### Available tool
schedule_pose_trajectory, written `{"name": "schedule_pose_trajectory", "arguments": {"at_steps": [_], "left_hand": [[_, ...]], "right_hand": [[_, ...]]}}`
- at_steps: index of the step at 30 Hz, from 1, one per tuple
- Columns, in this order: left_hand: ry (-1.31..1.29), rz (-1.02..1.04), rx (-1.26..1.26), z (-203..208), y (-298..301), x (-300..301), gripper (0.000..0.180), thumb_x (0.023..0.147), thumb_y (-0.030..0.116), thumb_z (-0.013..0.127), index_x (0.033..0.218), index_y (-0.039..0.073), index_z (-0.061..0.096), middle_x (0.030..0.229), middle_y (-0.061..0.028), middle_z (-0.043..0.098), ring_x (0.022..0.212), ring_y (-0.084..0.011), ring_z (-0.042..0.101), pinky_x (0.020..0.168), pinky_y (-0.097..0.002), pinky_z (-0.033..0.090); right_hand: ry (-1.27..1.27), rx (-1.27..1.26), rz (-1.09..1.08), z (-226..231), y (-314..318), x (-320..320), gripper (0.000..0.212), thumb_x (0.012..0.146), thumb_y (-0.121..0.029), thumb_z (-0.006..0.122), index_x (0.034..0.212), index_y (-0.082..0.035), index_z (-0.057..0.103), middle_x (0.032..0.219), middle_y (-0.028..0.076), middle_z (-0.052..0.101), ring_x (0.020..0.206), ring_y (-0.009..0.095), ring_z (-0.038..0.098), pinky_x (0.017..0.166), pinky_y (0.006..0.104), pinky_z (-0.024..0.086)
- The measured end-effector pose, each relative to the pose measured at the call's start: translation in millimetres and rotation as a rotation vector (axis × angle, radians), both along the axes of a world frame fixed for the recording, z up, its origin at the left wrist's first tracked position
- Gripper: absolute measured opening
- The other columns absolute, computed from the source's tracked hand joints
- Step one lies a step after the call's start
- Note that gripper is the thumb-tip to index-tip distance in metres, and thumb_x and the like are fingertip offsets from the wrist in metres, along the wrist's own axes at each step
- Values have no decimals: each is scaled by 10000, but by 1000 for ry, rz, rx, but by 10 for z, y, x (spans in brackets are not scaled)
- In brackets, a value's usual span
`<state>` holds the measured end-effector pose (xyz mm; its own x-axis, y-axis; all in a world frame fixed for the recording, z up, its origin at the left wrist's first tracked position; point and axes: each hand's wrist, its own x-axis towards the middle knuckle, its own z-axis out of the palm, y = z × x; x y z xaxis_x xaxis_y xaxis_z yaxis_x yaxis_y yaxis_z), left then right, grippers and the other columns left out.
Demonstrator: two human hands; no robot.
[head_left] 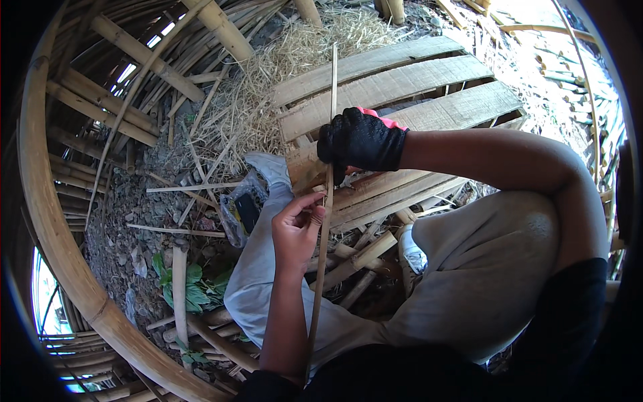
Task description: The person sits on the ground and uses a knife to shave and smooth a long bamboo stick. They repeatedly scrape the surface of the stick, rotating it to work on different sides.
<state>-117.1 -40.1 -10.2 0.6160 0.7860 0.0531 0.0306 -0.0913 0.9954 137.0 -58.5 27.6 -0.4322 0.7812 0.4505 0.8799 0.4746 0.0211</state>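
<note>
A long, thin bamboo strip (333,84) runs upright through the middle of the view, from above the wooden slats down past my lap. My right hand (365,139), in a black glove with pink on its back, is closed in a fist around the strip. Whether a tool is also inside that fist is hidden. Just below, my bare left hand (297,231) pinches the same strip between thumb and fingers. Behind my hands lies a low platform of pale wooden slats (395,84), with gaps between the boards.
Dry shavings (254,100) pile up left of the slats. A dark phone-like object (248,213) lies on clear plastic beside my leg. Cut bamboo pieces (355,261) lie between my legs. A thick curved bamboo pole (60,248) and stacked bamboo stand at left; green leaves (193,285) lie near it.
</note>
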Motion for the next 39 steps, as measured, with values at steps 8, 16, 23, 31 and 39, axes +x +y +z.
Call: {"name": "schedule_pose_trajectory", "arguments": {"at_steps": [8,16,23,31,39], "left_hand": [[79,-22,96,44,20,35,190,921,4,678,1111,-1,661,988,-38,678,826,-60,602,731,-210,487],[139,4,89,1,38,88,180,899,-62,649,1076,-32,637,948,-48,683,787,-66,631,727,-222,505],[156,54,89,22,-7,117,160,892,-74,639,1046,-32,649,918,-38,686,769,-62,639,699,-213,508],[17,91,-45,1,-3,118,163,862,-93,678,923,-5,555,877,-37,637,740,-62,609,681,-215,501],[-29,121,23,75,-73,75,169,862,-66,715,994,-29,616,894,-41,637,780,-77,618,692,-215,504]], "right_hand": [[-3,-54,-9,25,-4,-12,344,670,-343,771,929,-165,630,913,52,629,817,300,671,642,448,539],[-7,-75,-9,36,5,-8,341,674,-350,775,923,-167,631,932,60,624,845,299,670,665,447,543],[25,-77,-9,29,2,-8,337,663,-323,785,932,-171,651,933,53,637,855,306,671,669,449,545],[51,-70,-37,12,-7,-16,326,660,-318,783,921,-169,656,922,52,643,826,302,675,657,432,548],[7,-84,-14,26,12,-5,361,644,-299,806,940,-159,655,925,52,644,831,294,677,667,426,551]]}}
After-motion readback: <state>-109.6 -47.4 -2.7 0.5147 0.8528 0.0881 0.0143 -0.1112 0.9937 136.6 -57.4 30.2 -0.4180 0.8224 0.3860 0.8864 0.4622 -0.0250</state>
